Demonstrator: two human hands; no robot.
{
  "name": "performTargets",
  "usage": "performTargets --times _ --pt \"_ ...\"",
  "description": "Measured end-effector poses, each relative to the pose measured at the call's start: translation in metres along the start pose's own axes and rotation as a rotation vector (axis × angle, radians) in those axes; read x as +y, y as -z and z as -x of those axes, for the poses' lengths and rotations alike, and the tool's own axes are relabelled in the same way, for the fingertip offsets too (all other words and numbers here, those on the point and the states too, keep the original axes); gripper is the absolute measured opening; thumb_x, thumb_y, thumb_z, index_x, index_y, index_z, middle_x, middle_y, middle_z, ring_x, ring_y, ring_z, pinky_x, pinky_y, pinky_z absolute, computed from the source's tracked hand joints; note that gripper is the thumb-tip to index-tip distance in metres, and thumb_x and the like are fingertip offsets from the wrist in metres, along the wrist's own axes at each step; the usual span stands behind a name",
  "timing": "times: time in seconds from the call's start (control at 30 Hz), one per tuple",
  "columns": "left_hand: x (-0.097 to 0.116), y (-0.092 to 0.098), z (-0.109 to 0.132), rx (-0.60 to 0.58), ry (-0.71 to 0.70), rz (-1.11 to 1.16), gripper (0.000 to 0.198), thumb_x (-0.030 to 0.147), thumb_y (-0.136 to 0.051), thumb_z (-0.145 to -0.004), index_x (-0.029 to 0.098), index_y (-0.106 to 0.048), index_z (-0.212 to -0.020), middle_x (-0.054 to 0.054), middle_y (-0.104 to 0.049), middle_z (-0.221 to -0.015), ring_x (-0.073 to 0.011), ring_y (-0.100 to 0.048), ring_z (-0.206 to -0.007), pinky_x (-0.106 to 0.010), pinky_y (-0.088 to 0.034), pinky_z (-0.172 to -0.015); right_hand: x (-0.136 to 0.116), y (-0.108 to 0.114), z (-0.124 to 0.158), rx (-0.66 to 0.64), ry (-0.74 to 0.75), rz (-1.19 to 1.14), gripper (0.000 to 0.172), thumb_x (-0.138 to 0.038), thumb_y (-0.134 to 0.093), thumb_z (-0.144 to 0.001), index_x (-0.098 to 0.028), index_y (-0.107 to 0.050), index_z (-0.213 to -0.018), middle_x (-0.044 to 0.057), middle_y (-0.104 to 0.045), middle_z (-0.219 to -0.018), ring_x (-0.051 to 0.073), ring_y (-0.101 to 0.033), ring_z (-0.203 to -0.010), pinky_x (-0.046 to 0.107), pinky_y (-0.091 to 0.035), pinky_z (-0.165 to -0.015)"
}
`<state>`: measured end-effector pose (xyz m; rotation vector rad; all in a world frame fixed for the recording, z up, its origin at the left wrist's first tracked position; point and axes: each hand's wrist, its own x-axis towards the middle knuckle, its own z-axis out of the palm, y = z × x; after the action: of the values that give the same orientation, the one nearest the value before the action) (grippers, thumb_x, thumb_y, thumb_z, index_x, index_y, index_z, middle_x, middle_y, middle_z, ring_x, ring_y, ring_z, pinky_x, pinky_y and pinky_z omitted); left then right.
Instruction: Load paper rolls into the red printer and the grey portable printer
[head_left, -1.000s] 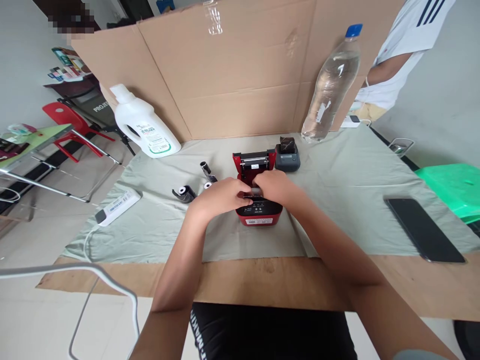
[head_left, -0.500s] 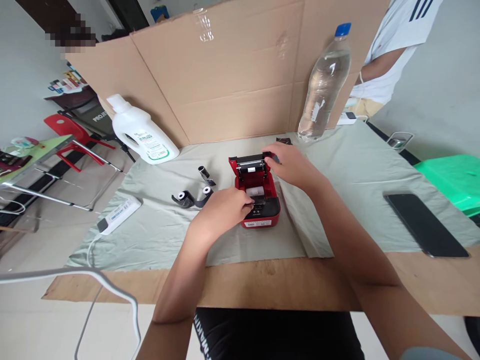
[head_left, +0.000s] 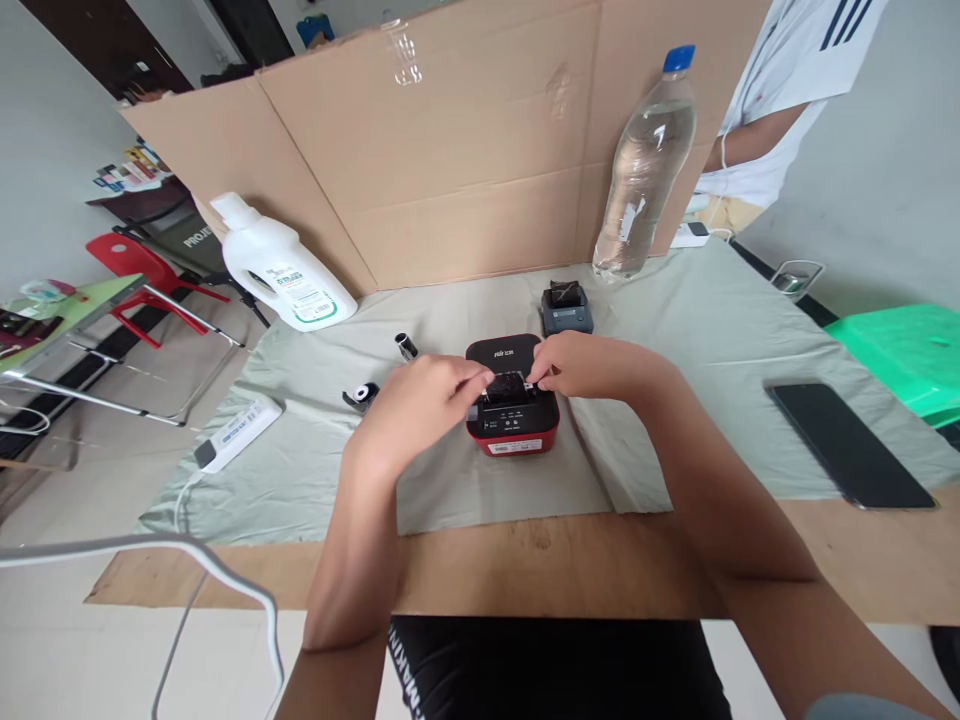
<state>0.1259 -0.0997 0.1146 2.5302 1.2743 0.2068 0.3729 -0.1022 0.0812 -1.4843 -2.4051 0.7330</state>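
Note:
A small red and black label printer [head_left: 513, 430] sits on the pale green cloth [head_left: 675, 340], its black lid down. My left hand [head_left: 420, 395] rests against its left side with fingers curled onto the lid's front edge. My right hand [head_left: 592, 365] comes from the right, fingertips pinched at the same front edge of the lid. Two small black paper rolls [head_left: 363, 395] [head_left: 406, 345] lie just left of the printer.
A grey mini printer [head_left: 567, 309] stands behind. A white detergent jug [head_left: 274, 265] and a clear water bottle [head_left: 643, 170] stand by the cardboard screen [head_left: 450, 150]. A black phone [head_left: 847, 445] lies right, a power strip [head_left: 238, 432] left. Another person's sleeve [head_left: 795, 70] shows at top right.
The printer's lid was standing open; now it is down. My right hand came from the lid's back to its front edge, and my left hand moved up onto the lid.

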Motion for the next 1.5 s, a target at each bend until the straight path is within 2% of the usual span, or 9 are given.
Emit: performTargets --times 0.13,0.37,0.63,0.8,0.93,1.13,1.27,1.37,1.5 --pt "-0.029 -0.003 -0.013 -0.065 0.207 0.036 0.054 0.06 -0.052 -0.093 0.024 -0.07 -0.128 -0.007 -0.077 -0.095 -0.0267 -0.07 -0.084 -0.031 -0.044 -0.068 0.0 0.004 0.002 -0.019 -0.124 0.082 0.022 -0.021 -0.063 -0.084 -0.024 -0.073 -0.103 0.003 -0.071 -0.099 0.021 -0.063 -0.086 0.028 -0.039 -0.068" --pt "-0.047 -0.014 -0.026 -0.378 0.265 0.222 0.048 0.067 -0.064 -0.078 0.02 -0.075 -0.073 -0.009 -0.073 -0.07 -0.0246 -0.069 -0.065 -0.029 -0.043 -0.054 0.015 0.008 -0.003 -0.092 -0.408 0.083 0.039 -0.049 -0.074 -0.081 -0.023 -0.057 -0.105 0.003 -0.068 -0.09 0.021 -0.062 -0.076 0.029 -0.039 -0.061" --pt "-0.057 -0.022 -0.032 -0.58 0.37 0.478 0.046 0.064 -0.073 -0.07 0.021 -0.067 -0.083 -0.008 -0.077 -0.09 -0.0248 -0.076 -0.077 -0.026 -0.046 -0.057 0.016 0.003 -0.004 -0.181 -0.422 -0.188 0.027 -0.035 -0.073 -0.083 -0.023 -0.05 -0.092 0.002 -0.065 -0.09 0.017 -0.061 -0.075 0.027 -0.046 -0.058" --pt "-0.056 -0.034 -0.018 -0.507 0.394 0.605 0.048 0.068 -0.068 -0.073 0.021 -0.056 -0.08 -0.002 -0.066 -0.074 -0.0211 -0.072 -0.065 -0.025 -0.037 -0.053 0.015 -0.009 0.005 -0.131 -0.436 -0.284 0.025 -0.039 -0.069 -0.086 -0.024 -0.054 -0.099 0.004 -0.069 -0.098 0.02 -0.066 -0.078 0.03 -0.053 -0.059" --pt "-0.055 -0.054 -0.01 -0.405 0.446 0.746 0.045 0.065 -0.062 -0.076 0.022 -0.047 -0.076 0.002 -0.056 -0.065 -0.0196 -0.067 -0.063 -0.025 -0.033 -0.053 0.024 -0.041 0.019 -0.016 -0.434 -0.466 0.031 -0.049 -0.056 -0.095 -0.022 -0.057 -0.11 0.01 -0.071 -0.113 0.023 -0.069 -0.092 0.033 -0.056 -0.065" --pt "-0.044 -0.099 -0.005 0.17 0.407 0.597 0.027 0.045 -0.046 -0.085 0.022 -0.046 -0.072 -0.004 -0.061 -0.081 -0.0219 -0.063 -0.09 -0.03 -0.05 -0.072 0.021 -0.108 0.049 0.34 -0.214 -0.644 0.057 -0.051 -0.049 -0.099 -0.023 -0.044 -0.149 0.016 -0.053 -0.152 0.03 -0.063 -0.124 0.045 -0.057 -0.096" --pt "-0.023 -0.135 0.013 0.463 0.295 0.738 0.032 0.047 -0.041 -0.096 0.024 -0.053 -0.115 -0.008 -0.064 -0.127 -0.0223 -0.06 -0.124 -0.035 -0.051 -0.104 0.015 -0.13 0.054 0.432 -0.136 -0.475 0.094 -0.05 -0.072 -0.087 -0.025 -0.023 -0.163 0.018 -0.044 -0.159 0.037 -0.054 -0.138 0.056 -0.048 -0.111" --pt "-0.009 -0.153 0.026 0.442 0.231 0.931 0.057 0.05 -0.047 -0.096 0.029 -0.038 -0.149 -0.008 -0.052 -0.152 -0.0244 -0.045 -0.147 -0.04 -0.041 -0.121 0.013 -0.135 0.05 0.501 -0.095 -0.327 0.096 -0.046 -0.073 -0.086 -0.024 -0.022 -0.164 0.02 -0.043 -0.161 0.038 -0.042 -0.149 0.058 -0.039 -0.12" --pt "-0.011 -0.152 0.011 0.419 0.222 1.101 0.066 0.041 -0.049 -0.095 0.032 -0.03 -0.158 -0.005 -0.052 -0.155 -0.0256 -0.036 -0.154 -0.045 -0.031 -0.128 0.019 -0.13 0.031 0.552 -0.056 -0.287 0.094 -0.042 -0.072 -0.087 -0.019 -0.024 -0.164 0.022 -0.046 -0.159 0.038 -0.049 -0.143 0.057 -0.043 -0.115"
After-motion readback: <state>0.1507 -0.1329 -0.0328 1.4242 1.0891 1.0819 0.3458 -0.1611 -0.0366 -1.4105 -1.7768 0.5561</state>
